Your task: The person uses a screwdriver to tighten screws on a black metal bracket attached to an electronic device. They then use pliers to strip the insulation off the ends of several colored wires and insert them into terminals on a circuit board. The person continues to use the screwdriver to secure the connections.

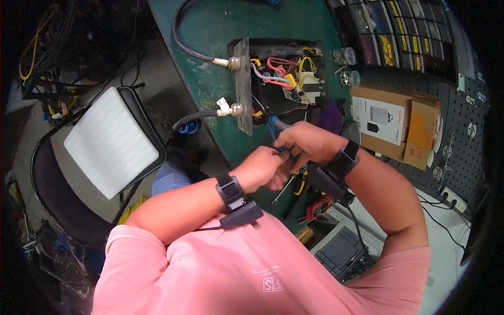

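Note:
An opened electronic housing [283,49] lies on the green bench with red, grey and yellow wires inside. Its end plate [243,89] carries two round metal fittings with thick black cables. Just below it, my right hand [310,142] is closed on a blue tool [275,126] that points toward the housing; the tool's kind is unclear. My left hand [262,167] is beside and under the right, fingers curled around something small and dark, partly hidden. A combination wrench [282,193] and yellow-black handled pliers [300,186] lie near my hands on the bench.
A cardboard box [420,128] stands at the right against a pegboard, below small-parts bins [401,34], near clear jars [346,55] of hardware. A chair with a white pad [110,142] is at left. Red test leads [317,209] and a power strip [453,198] lie lower right.

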Motion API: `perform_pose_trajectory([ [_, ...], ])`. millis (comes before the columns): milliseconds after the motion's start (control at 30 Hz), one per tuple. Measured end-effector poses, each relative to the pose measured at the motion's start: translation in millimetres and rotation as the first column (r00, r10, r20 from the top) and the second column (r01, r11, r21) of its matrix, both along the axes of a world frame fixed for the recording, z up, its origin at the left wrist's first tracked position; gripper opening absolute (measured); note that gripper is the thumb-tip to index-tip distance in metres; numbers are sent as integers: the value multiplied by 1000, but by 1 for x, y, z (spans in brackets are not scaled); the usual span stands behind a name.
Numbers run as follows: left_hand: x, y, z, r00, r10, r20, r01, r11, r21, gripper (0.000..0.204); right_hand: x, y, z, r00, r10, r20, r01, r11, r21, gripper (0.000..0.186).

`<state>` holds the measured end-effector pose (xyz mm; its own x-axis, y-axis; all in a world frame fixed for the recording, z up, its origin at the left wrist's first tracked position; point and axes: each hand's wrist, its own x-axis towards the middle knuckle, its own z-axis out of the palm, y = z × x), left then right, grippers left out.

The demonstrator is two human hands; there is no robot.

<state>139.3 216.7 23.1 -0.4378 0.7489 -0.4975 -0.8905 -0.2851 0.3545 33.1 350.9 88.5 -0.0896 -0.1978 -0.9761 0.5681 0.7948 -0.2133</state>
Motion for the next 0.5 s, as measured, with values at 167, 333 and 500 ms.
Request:
perform_pose_trajectory([
  [167, 0, -32, -6, 990, 111, 88, -95, 980, -173, 41, 13, -22, 10, 964, -264, -16, 263, 953, 151, 23],
  [333, 5, -2, -3, 913, 341, 223, -357, 933, 38, 62, 24, -23, 12, 960, -266, -84, 272, 959, 73, 19],
  [500, -21, 3, 15, 882, 325, 342, -369, 927, 71, 34, 39, -6, -17, 920, -322, -221, 299, 945, -135, 17],
])
